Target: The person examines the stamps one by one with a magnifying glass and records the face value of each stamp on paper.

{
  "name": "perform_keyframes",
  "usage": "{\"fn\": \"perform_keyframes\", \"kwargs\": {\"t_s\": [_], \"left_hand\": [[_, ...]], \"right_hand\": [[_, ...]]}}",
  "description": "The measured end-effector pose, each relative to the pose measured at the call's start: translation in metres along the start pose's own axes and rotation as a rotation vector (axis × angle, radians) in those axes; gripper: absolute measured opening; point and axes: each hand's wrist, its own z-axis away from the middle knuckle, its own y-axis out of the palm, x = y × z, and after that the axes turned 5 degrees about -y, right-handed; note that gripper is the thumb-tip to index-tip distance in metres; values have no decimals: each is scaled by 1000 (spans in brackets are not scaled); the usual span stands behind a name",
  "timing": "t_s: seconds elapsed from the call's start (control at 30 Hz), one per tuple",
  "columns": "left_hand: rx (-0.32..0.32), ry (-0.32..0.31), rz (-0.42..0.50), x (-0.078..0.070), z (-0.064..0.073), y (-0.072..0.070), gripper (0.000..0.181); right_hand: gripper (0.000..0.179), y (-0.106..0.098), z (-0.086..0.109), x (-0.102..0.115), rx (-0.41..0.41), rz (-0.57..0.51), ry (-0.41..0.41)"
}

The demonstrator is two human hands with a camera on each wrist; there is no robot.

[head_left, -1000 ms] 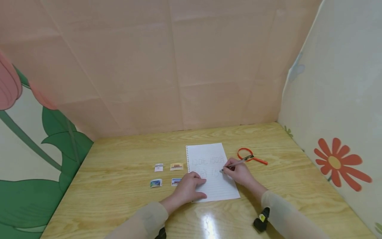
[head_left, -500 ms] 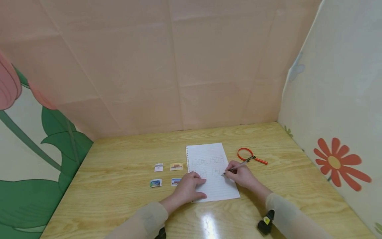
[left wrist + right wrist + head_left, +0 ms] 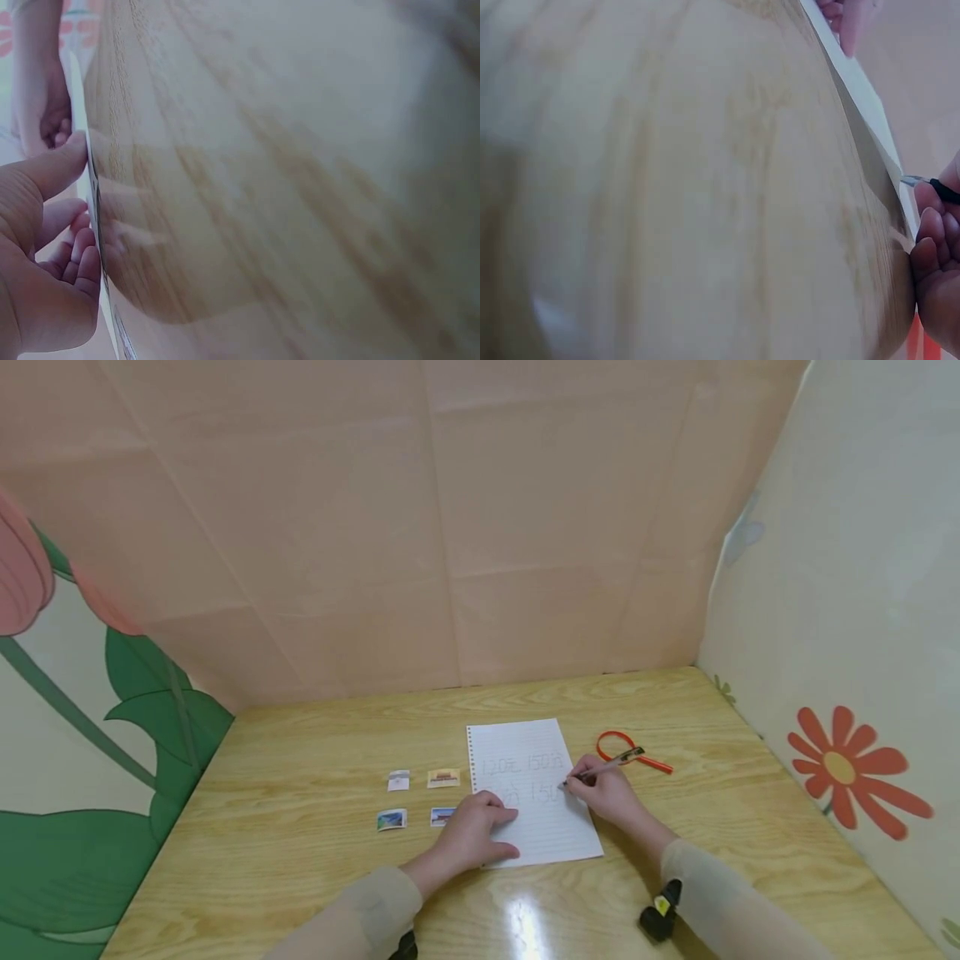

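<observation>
A lined sheet of paper [image 3: 517, 739] with a punched left edge lies on the table, bearing handwritten numbers such as 120 and 150 in two rows. My left hand [image 3: 476, 831] rests on its lower left side, thumb and forefinger spread over the sheet, covering part of the lower row. With my right hand [image 3: 611, 797] I pinch a clear-barrelled pen [image 3: 619, 759], its tip on the paper just after the lower 150. The right wrist view shows the silver pen tip [image 3: 913, 180] right at the paper and the other fingers curled below it.
Several small picture stamps lie left of the paper, among them a yellow one [image 3: 444, 778] and a blue-green one [image 3: 392, 819]; my left hand partly covers another [image 3: 441, 816]. A red magnifying glass [image 3: 657, 765] lies beyond my right hand. A pink-covered wall [image 3: 450, 568] stands behind the table.
My right hand dipped slightly toward me and back up with the pen, adding strokes that finish the lower 150. The left hand and paper have stayed put.
</observation>
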Motion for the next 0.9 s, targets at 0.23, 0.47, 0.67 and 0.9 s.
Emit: {"fn": "perform_keyframes", "kwargs": {"t_s": [0.23, 0.47, 0.67, 0.9], "left_hand": [[-5, 7, -3, 1, 0, 1, 56], [-4, 10, 0, 1, -1, 0, 55], [-6, 14, -16, 0, 0, -1, 55], [-20, 35, -19, 1, 0, 0, 54]], "right_hand": [[6, 2, -3, 2, -10, 20, 8], [6, 4, -4, 4, -8, 5, -5], [5, 4, -4, 4, 9, -8, 11], [4, -1, -1, 6, -6, -84, 135]]}}
